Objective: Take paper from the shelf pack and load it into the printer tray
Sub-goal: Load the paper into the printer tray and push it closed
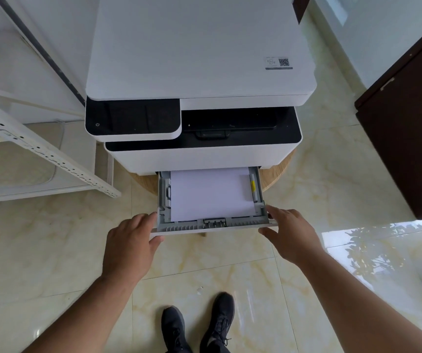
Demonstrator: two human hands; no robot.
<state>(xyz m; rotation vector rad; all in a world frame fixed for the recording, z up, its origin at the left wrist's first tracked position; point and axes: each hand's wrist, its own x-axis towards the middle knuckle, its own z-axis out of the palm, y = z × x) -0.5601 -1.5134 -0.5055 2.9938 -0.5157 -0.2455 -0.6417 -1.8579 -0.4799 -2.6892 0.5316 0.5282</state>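
Note:
A white printer with a black control panel stands on a round wooden stool. Its grey paper tray is pulled partly out at the bottom front. A stack of white paper lies flat inside the tray between the side guides. My left hand grips the tray's front left corner, thumb under the front edge. My right hand holds the front right corner the same way. The shelf pack is not in view.
A white metal shelf rack stands to the left of the printer. A dark brown cabinet stands at the right. The floor is glossy marble tile, and my two dark shoes are below the tray.

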